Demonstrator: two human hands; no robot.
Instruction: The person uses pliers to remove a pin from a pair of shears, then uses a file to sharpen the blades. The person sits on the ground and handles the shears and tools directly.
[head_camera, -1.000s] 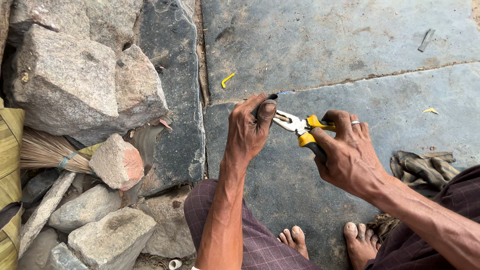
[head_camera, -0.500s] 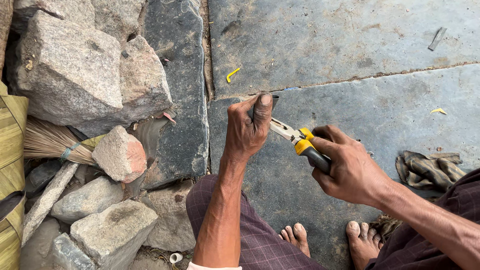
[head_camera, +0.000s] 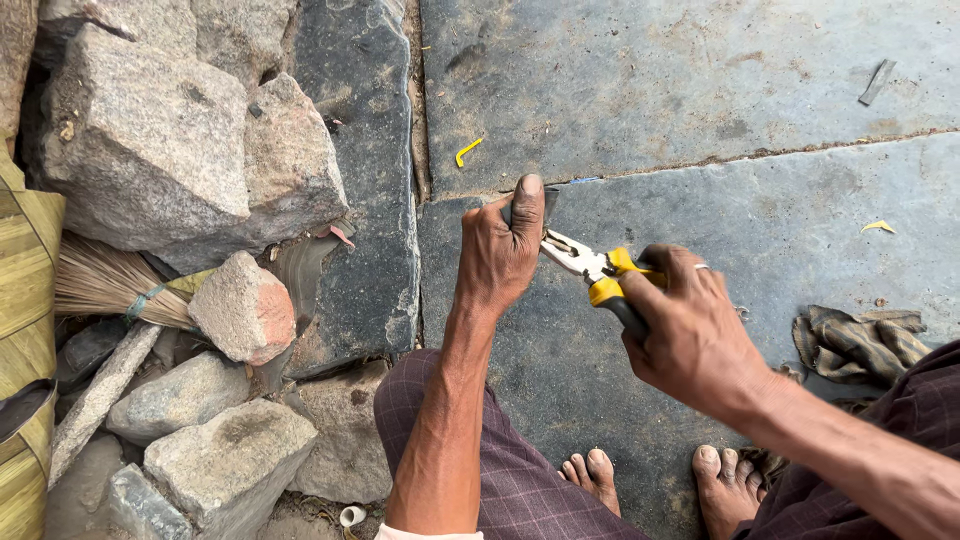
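The left hand (head_camera: 505, 250), at the centre of the frame, is clenched around a small dark piece (head_camera: 545, 200), of which only the upper end shows above the thumb; its kind cannot be determined. The right hand (head_camera: 690, 335), right of centre, grips the yellow-and-black handles of a pair of pliers (head_camera: 590, 268). The pliers' metal nose points left and reaches the left hand, but the contact point is hidden behind the fingers, so whether the nose bites on the dark piece cannot be determined. The lower handles are covered by the right palm.

Both forearms run off the lower edge of the frame. Bare toes (head_camera: 595, 470) show at the bottom centre, above a plaid garment (head_camera: 510, 480).

The work takes place over grey stone slabs (head_camera: 700, 90). A yellow scrap (head_camera: 467, 150) lies on the slab above the left hand. A crumpled cloth (head_camera: 850, 345) lies at the right edge, partly cut off. Rough stones (head_camera: 150, 150) fill the left side; a broom head (head_camera: 100, 285) is partly buried among them.
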